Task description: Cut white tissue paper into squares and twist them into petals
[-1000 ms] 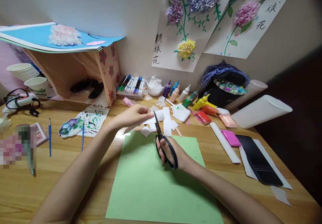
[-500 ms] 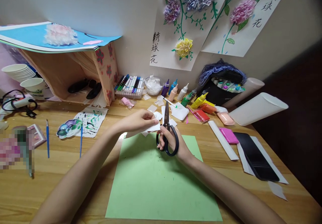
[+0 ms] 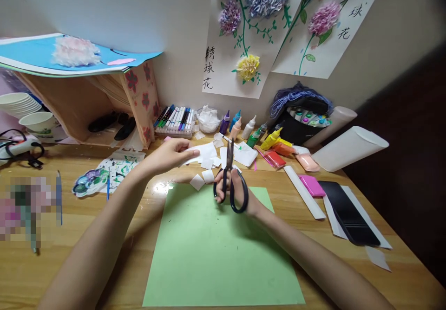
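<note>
Left hand [image 3: 170,157] pinches paper [image 3: 206,152], apparently not all cut; right hand [image 3: 235,187] grasps scissors [image 3: 229,160]; cut squares [image 3: 197,182] lie between them.

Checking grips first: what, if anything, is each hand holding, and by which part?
Right hand: scissors, held by the handle loops. Left hand: at the left end of white paper; whether it grips it cannot be told.

Bare forearms [image 3: 104,222] angled inward, left hand [image 3: 172,154] farther forward, thumb [image 3: 193,153] extended, right hand [image 3: 237,187] with fingers [image 3: 219,187] curled
</note>
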`<state>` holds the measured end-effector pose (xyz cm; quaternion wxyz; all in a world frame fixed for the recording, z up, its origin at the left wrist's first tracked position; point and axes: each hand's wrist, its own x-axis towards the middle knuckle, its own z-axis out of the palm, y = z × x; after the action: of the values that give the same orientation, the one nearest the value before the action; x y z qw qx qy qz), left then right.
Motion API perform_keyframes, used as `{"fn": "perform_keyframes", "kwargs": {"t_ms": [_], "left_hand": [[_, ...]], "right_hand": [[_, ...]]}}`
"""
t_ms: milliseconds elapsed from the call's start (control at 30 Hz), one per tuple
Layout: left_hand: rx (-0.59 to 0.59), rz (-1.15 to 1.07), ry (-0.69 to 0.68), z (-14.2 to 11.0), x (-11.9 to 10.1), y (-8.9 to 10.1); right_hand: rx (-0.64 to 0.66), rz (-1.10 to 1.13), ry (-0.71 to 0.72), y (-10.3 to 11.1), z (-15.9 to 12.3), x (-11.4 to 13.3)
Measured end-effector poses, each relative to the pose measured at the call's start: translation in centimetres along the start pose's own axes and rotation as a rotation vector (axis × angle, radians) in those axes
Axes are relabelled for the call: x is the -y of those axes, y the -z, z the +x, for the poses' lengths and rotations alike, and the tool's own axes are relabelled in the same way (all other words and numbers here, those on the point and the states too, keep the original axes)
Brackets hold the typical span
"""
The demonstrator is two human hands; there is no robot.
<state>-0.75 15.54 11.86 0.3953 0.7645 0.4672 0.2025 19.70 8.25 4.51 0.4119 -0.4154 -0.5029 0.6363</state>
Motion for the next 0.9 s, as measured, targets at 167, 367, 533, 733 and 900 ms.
{"fn": "perform_keyframes", "kwargs": {"t_ms": [167, 367, 533, 733, 900], "left_hand": [[-0.074, -0.053, -0.005, 0.0, 0.3, 0.3], [-0.014, 0.060, -0.041, 0.3, -0.1, -1.2], [-0.018, 0.064, -0.072, 0.5, -0.4, -1.8], [-0.043, 0.070, -0.068, 0.6, -0.1, -1.6], [-0.038, 0.054, -0.075, 0.6, 0.0, -1.7]], "right_hand": [[0.235, -0.181, -0.076, -0.7, -1.1, -0.8], [0.247, -0.236, -0.048, -0.5, -1.4, -1.2], [0.236, -0.231, -0.065, -0.6, -1.4, -0.7], [0.198, -0.286, -0.019, -0.7, -1.6, -0.9], [0.157, -0.337, -0.015, -0.6, -1.5, -1.3]]}}
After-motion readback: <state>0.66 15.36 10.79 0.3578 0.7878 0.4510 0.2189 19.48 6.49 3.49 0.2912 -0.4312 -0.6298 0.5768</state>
